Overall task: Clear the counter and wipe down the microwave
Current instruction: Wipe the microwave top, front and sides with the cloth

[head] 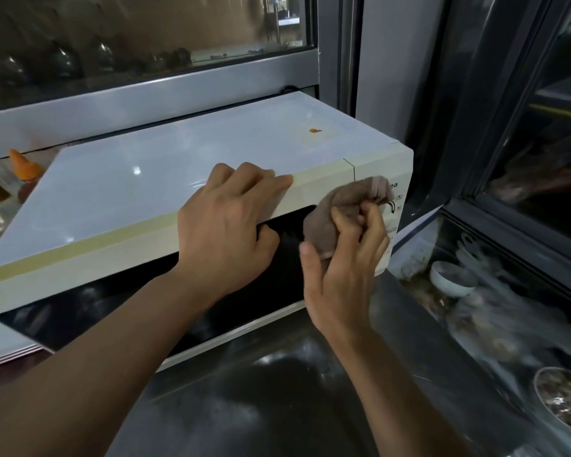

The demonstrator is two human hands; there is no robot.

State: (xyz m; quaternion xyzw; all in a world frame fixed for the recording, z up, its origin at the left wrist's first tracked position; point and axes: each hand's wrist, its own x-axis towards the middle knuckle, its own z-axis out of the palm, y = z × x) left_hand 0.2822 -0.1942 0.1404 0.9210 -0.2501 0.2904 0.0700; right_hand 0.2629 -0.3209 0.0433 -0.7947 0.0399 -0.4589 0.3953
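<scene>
The white microwave (165, 179) stands at the back of the steel counter (277, 390), its right end near the counter's right edge. The left hand (225, 225) rests on the microwave's top front edge, fingers straight on the top, thumb on the dark door (145, 308). The right hand (346, 258) grips a bunched brown cloth (327, 219), fingers curled round it, against the control panel (393, 199) at the microwave's right end.
</scene>
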